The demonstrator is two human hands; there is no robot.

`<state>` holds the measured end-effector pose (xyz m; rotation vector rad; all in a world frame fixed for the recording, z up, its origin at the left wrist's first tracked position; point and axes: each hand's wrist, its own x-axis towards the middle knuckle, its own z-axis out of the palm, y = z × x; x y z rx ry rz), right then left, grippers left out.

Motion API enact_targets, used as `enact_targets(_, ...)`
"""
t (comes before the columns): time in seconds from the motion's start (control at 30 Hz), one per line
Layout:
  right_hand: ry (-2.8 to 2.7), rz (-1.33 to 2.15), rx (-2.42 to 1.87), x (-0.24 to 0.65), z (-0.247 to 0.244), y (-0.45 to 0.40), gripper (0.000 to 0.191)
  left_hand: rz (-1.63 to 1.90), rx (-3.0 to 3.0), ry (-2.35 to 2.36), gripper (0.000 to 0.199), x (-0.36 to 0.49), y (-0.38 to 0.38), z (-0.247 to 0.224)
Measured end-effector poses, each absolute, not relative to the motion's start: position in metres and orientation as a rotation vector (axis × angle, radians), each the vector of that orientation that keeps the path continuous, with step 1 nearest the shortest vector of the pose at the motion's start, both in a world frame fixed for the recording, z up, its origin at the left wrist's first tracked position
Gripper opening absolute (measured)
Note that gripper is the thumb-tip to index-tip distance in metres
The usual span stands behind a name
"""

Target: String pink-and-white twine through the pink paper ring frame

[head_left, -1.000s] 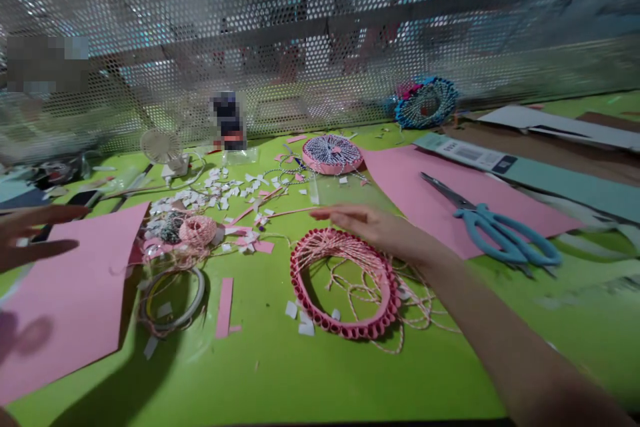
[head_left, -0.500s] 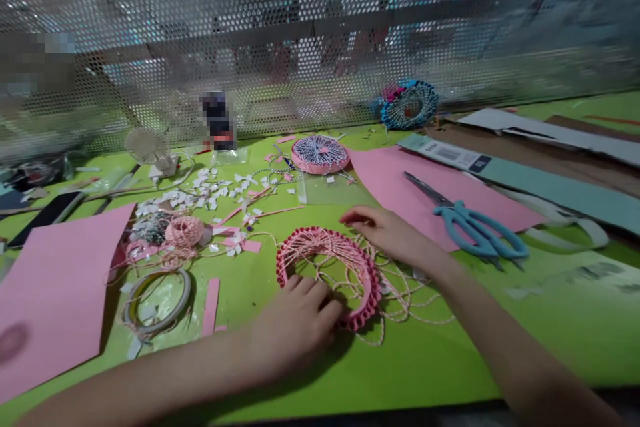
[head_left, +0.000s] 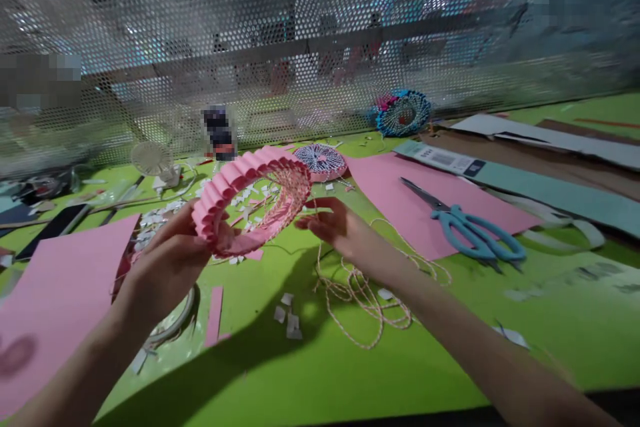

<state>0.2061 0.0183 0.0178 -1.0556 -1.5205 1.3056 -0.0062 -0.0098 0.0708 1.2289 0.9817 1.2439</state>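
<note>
My left hand (head_left: pixel 167 267) grips a pleated pink paper ring (head_left: pixel 225 177), lifted above the green table and tilted toward me. Pink-and-white twine (head_left: pixel 285 193) is strung across the ring's opening. My right hand (head_left: pixel 340 230) hovers just to the ring's right, its fingers apart and holding nothing that I can see. Below it, a loose tangle of the same twine (head_left: pixel 363 300) lies on the table, with a strand rising toward the ring.
A woven pink disc (head_left: pixel 320 161) lies behind the ring. Blue-handled scissors (head_left: pixel 470 233) rest on a pink paper sheet (head_left: pixel 430 207) to the right. Another pink sheet (head_left: pixel 55 307) lies left, with white paper scraps nearby. A perforated metal screen (head_left: pixel 320 33) stands behind the table.
My left hand has lifted the pink ring off the table and tilted it up. The twine tangle stays lower down, and my right hand has moved closer to the ring.
</note>
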Motion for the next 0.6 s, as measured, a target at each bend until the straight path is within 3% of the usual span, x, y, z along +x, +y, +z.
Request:
enact_targets(0.3, -1.2, 0.978, -0.94, 0.219, 0.045, 0.009, 0.012, 1.37, 0.649, 1.031, 0.015, -0.039, 0.011, 0.049)
enact_targets(0.47, -0.758, 1.095, -0.885, 0.262, 0.064, 0.016, 0.028, 1.475, 0.471, 1.066, 0.018, -0.062, 0.022, 0.044)
enact_targets(0.6, -1.016, 1.157, -1.163, 0.288, 0.051, 0.021, 0.03, 1.719, 0.48, 1.038, 0.016, -0.08, 0.022, 0.057)
